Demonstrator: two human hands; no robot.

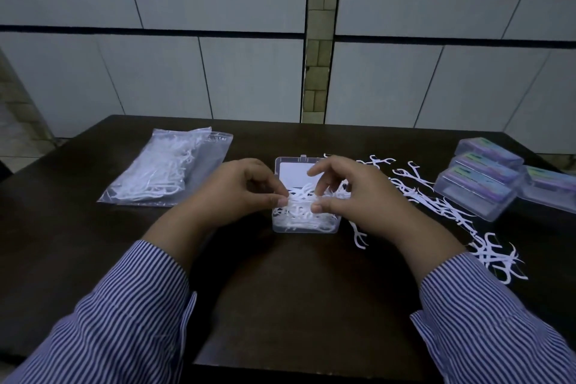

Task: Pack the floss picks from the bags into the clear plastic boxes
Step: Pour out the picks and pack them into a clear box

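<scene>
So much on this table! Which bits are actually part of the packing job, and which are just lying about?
Part of the job:
- open clear box under both hands
- floss picks pinched by left hand and right hand
- loose picks
- bag of picks
- closed boxes

Just there:
- dark table
- tiled wall

A plain indoor packing spot: a dark wooden table [280,305] stands against a tiled wall [218,3].

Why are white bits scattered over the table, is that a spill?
Loose floss picks lie strewn on the dark table, right of the open clear box. They look tipped out for packing, untidy but undamaged.
</scene>
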